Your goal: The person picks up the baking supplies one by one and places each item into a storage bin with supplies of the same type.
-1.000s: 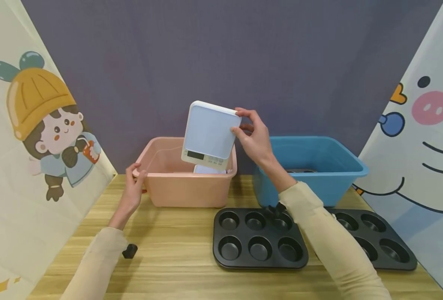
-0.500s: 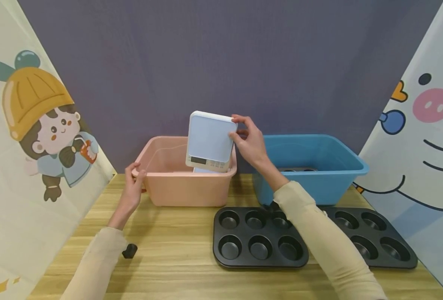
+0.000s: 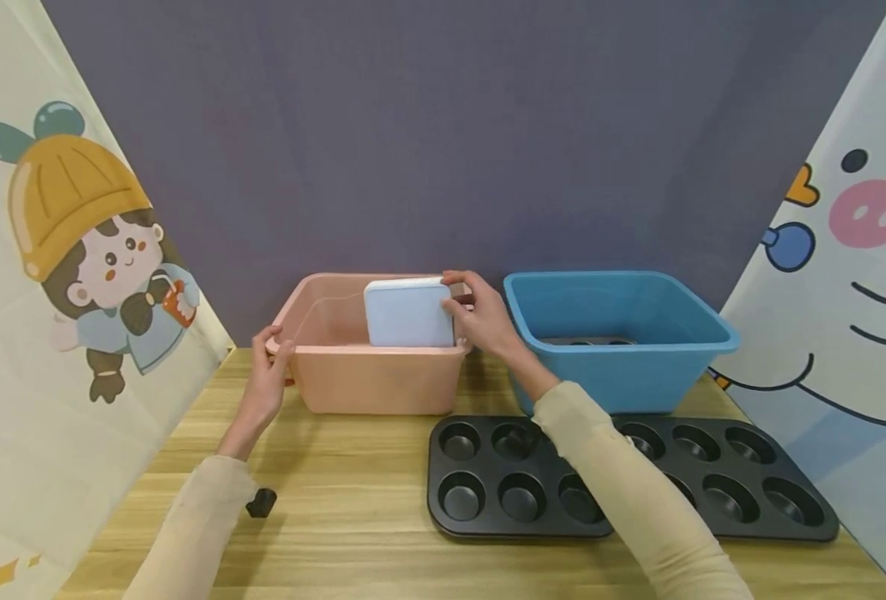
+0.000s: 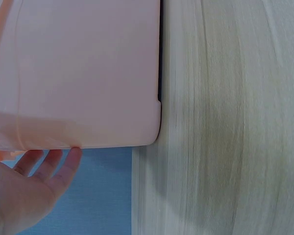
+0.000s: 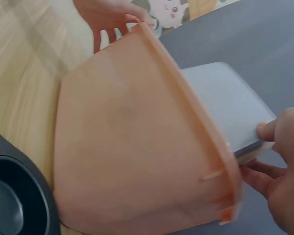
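Observation:
A white kitchen scale (image 3: 409, 315) stands tilted partly inside the pink plastic bin (image 3: 377, 382), its lower part hidden behind the bin's front wall. My right hand (image 3: 483, 317) pinches the scale by its upper right edge, thumb on the platform side; the right wrist view shows this scale (image 5: 228, 100) between thumb and fingers. At the bin's left end, my left hand (image 3: 266, 379) grips the rim. Seen from the left wrist, the fingertips of that hand (image 4: 32, 188) lie against the bin's outer end wall.
A blue bin (image 3: 615, 379) stands to the right, with a dark pan partly visible inside. Two black muffin pans, the nearer-left pan (image 3: 491, 483) and the right pan (image 3: 758, 467), lie on the wooden table (image 3: 345, 517) in front, under the right forearm. A dark wall backs both bins.
My right hand has lowered the scale from above the pink bin down into it, so its display is now hidden. The left hand has stayed on the rim.

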A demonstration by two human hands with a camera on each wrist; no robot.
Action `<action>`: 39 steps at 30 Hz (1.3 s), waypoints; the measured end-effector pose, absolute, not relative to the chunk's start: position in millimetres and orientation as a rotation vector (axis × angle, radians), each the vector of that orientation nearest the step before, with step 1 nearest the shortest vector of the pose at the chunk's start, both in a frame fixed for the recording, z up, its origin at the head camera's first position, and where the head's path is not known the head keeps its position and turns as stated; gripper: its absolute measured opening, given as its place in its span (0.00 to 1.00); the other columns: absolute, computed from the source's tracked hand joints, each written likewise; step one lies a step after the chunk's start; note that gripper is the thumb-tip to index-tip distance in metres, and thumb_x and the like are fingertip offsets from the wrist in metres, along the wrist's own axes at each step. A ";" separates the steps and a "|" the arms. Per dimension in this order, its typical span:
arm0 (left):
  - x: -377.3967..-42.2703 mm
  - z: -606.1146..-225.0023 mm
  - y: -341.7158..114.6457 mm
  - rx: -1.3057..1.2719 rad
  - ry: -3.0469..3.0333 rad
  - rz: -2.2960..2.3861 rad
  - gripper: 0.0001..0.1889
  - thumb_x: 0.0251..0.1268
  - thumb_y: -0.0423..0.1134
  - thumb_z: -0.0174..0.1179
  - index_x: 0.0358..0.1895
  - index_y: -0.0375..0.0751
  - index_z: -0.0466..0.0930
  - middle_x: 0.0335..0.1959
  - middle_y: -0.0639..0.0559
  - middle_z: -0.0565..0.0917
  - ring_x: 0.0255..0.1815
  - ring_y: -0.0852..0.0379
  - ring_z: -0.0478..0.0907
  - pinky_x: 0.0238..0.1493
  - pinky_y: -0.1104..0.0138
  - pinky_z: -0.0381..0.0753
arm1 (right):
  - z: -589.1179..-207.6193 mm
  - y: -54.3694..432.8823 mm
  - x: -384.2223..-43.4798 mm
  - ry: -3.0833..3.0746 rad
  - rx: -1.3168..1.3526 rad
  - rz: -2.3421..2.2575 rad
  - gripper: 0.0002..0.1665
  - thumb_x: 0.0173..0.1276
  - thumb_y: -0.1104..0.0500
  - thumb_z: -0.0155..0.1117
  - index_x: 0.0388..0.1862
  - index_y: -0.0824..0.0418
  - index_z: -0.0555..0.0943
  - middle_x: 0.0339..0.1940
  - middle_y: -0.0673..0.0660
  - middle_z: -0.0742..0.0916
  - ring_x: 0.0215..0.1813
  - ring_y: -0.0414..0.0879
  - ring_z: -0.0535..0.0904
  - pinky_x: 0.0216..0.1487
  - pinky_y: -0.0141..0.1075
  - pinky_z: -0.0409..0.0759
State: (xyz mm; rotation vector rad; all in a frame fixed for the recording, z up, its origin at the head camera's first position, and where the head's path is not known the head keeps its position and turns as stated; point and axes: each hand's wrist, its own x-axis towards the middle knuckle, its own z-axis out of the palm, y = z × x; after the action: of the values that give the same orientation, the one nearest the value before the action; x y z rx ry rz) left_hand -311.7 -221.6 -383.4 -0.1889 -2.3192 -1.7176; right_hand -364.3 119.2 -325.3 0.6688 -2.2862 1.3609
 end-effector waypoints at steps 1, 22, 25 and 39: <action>-312.4 -383.5 -221.2 -0.194 -2.320 -1.716 0.29 0.82 0.46 0.38 0.75 0.38 0.42 0.75 0.31 0.52 0.62 0.41 0.67 0.47 0.62 0.78 | -326.9 118.7 -364.1 -2.306 0.660 1.347 0.16 0.72 0.61 0.63 0.57 0.57 0.77 0.64 0.54 0.80 0.53 0.55 0.85 0.50 0.45 0.84; -336.1 -412.3 -231.8 -0.191 -2.314 -1.639 0.29 0.81 0.53 0.38 0.76 0.46 0.43 0.74 0.35 0.54 0.60 0.42 0.69 0.44 0.65 0.78 | -340.0 149.0 -351.9 -2.624 0.642 1.026 0.22 0.75 0.55 0.58 0.65 0.59 0.75 0.66 0.60 0.78 0.68 0.57 0.72 0.69 0.53 0.69; -335.6 -413.1 -232.7 -0.162 -2.317 -1.630 0.29 0.81 0.51 0.39 0.76 0.47 0.43 0.71 0.36 0.56 0.54 0.53 0.71 0.44 0.65 0.79 | -337.1 152.4 -347.8 -2.625 0.713 0.996 0.22 0.76 0.54 0.57 0.65 0.59 0.75 0.66 0.60 0.78 0.69 0.57 0.72 0.69 0.53 0.70; -329.7 -404.0 -231.6 -0.138 -2.342 -1.644 0.29 0.82 0.48 0.39 0.77 0.43 0.42 0.71 0.35 0.56 0.50 0.59 0.69 0.43 0.69 0.79 | -311.8 182.7 -315.3 -2.585 0.730 0.998 0.18 0.75 0.55 0.59 0.61 0.58 0.77 0.60 0.56 0.81 0.64 0.54 0.76 0.68 0.52 0.72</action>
State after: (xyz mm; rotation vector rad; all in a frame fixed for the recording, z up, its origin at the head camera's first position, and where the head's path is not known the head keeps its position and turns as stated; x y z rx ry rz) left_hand -329.7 -231.6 -404.0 -0.1376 -2.3416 -1.6444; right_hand -315.3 182.7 -311.8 0.7301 -2.5853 0.9980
